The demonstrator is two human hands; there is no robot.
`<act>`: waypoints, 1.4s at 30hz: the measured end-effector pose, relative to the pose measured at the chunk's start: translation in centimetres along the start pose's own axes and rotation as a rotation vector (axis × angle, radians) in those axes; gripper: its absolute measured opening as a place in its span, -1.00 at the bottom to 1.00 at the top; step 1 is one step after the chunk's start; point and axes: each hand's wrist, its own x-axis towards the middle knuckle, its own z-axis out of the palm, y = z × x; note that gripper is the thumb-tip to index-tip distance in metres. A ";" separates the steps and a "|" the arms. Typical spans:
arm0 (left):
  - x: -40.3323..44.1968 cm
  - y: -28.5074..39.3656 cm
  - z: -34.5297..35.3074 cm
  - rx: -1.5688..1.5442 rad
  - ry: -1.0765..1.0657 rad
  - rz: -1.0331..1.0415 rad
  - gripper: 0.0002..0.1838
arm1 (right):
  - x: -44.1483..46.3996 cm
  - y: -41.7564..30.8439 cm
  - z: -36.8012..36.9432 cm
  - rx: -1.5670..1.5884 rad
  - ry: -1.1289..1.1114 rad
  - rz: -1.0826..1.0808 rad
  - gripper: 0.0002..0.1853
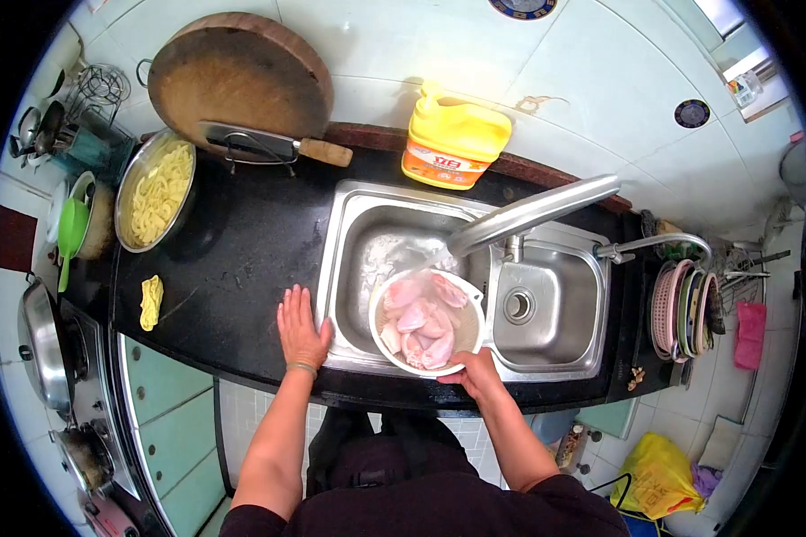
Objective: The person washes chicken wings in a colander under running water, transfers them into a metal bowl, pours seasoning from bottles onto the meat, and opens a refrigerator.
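Note:
A white basin [480, 333] of raw chicken pieces [425, 322] in water sits over the front right part of the large sink bowl [358, 259]. My right hand [476, 374] grips the basin's rim at its near right side. Flat on the black counter, just left of the sink, rests my left hand [301, 329], fingers stretched out and holding nothing. The thick metal faucet [537, 213] reaches over the basin's far edge, and water appears to run from it.
A yellow jug [455, 139] stands behind the sink. To the left are a bowl of cut yellow pieces [161, 192], a yellow cloth [151, 302], a cleaver [260, 145] and a round chopping board [242, 76]. Stacked baskets and plates [682, 309] stand at right.

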 end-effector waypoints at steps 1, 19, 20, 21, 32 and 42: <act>0.0 0.0 0.0 -0.001 0.002 0.003 -0.28 | 0.1 0.1 -0.1 0.004 0.013 0.006 -0.41; 0.3 0.0 -0.2 -0.024 -0.029 -0.011 -0.30 | 18.4 4.1 0.1 0.114 0.063 0.025 -0.48; 0.3 -0.1 -0.2 -0.031 -0.030 -0.010 -0.30 | 19.8 4.6 0.5 0.121 0.091 0.029 -0.50; 0.3 0.0 -0.4 -0.033 -0.032 -0.012 -0.31 | 20.0 4.6 1.1 0.135 0.138 0.052 -0.51; 0.6 0.0 -0.6 -0.025 -0.048 -0.035 -0.31 | 17.5 1.7 1.4 -1.123 0.450 -0.373 -0.50; 0.6 -0.2 -0.6 -0.043 -0.093 -0.058 -0.29 | 20.4 -0.5 12.0 -1.755 0.038 -0.712 -0.06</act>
